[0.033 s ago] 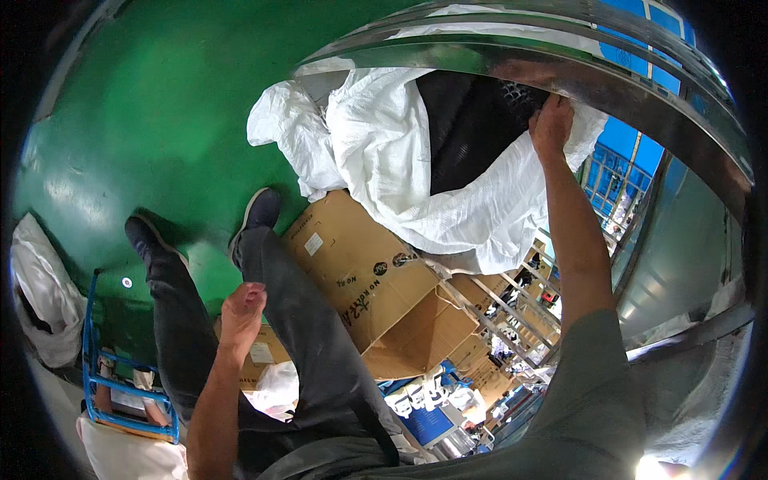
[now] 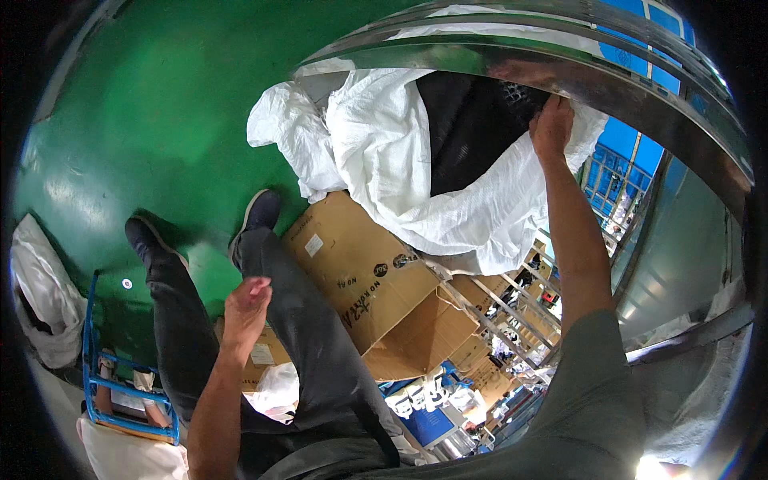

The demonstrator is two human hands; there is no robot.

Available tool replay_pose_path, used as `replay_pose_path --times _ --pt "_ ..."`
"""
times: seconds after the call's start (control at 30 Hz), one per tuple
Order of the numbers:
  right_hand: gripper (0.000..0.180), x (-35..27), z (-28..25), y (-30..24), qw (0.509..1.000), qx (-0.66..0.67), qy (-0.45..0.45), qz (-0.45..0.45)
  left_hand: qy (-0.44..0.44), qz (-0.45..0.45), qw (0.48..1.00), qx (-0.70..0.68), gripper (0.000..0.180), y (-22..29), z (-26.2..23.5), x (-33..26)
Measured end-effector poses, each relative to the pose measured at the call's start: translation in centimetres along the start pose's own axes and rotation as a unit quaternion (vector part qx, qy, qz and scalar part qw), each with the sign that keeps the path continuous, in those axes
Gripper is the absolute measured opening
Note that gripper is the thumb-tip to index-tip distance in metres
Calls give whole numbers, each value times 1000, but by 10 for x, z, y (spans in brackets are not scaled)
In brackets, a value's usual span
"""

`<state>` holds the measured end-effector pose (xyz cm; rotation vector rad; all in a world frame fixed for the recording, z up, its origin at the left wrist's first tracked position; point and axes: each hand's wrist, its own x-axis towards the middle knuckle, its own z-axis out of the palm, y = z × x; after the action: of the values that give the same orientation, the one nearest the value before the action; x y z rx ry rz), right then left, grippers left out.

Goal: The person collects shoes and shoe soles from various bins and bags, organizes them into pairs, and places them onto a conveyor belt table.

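A large white woven sack (image 2: 384, 136) hangs open below a curved metal rim (image 2: 480, 58). Inside its mouth lies a black sheet-like material (image 2: 472, 132), with a patch of mesh pattern at the upper right. My right hand (image 2: 552, 128) is closed on the sack's edge, right beside the black material and just under the metal rim; its fingertips are partly hidden. Over my thigh, apart from the sack, my left hand (image 2: 246, 310) hangs in a loose fist, and nothing shows in it.
An open brown cardboard box (image 2: 352, 264) sits below the sack, by my foot. Metal rails (image 2: 512, 300) stand to its right. At the left, a person's arms show near a blue metal frame (image 2: 132, 392); a white sack (image 2: 44, 296) lies on the green floor (image 2: 160, 104).
My left hand has shifted slightly up and to the right, still closed. The right hand and the sack have stayed in place.
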<state>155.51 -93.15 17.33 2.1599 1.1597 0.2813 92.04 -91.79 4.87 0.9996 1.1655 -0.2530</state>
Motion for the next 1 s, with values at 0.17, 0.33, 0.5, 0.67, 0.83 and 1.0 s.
replay_pose_path --times 0.17,0.33,0.5,0.67,0.83,1.0 --pt "65 -4 0 7 999 0 45 -9 -75 94 983 -140 25 94 44 41" --pt "61 -23 4 9 993 20 97 -72 -77 125 977 -155 23 140 69 49" --pt "62 -48 0 -12 992 58 94 -69 -95 44 988 -111 17 158 84 53" --pt "71 -31 -7 -7 996 83 -29 -22 -113 118 984 -66 17 177 92 61" --pt "76 -35 12 -15 985 166 32 -35 -136 127 974 -126 21 187 96 54" --pt "74 -54 -3 -28 983 151 86 -57 -193 120 961 -160 57 220 110 53"
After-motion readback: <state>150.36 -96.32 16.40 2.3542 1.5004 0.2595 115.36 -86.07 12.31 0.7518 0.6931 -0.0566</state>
